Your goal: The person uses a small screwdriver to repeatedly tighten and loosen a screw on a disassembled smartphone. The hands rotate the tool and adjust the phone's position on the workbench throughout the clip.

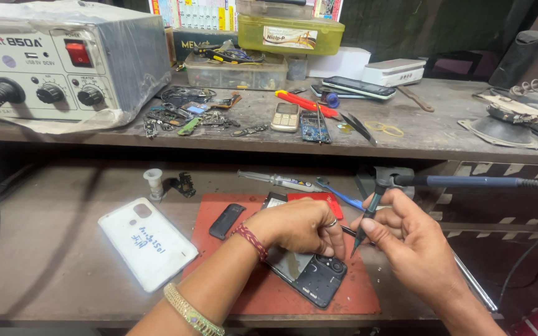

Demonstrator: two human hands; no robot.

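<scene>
At lower centre, my left hand (300, 225) pins the opened phone (309, 274) while my right hand (406, 239) clamps a screwdriver (368, 214), best kept upright.

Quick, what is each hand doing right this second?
Left hand: closed, fingers pressing down on the opened black phone.
Right hand: closed around a slim dark screwdriver, tip pointing down.
</scene>
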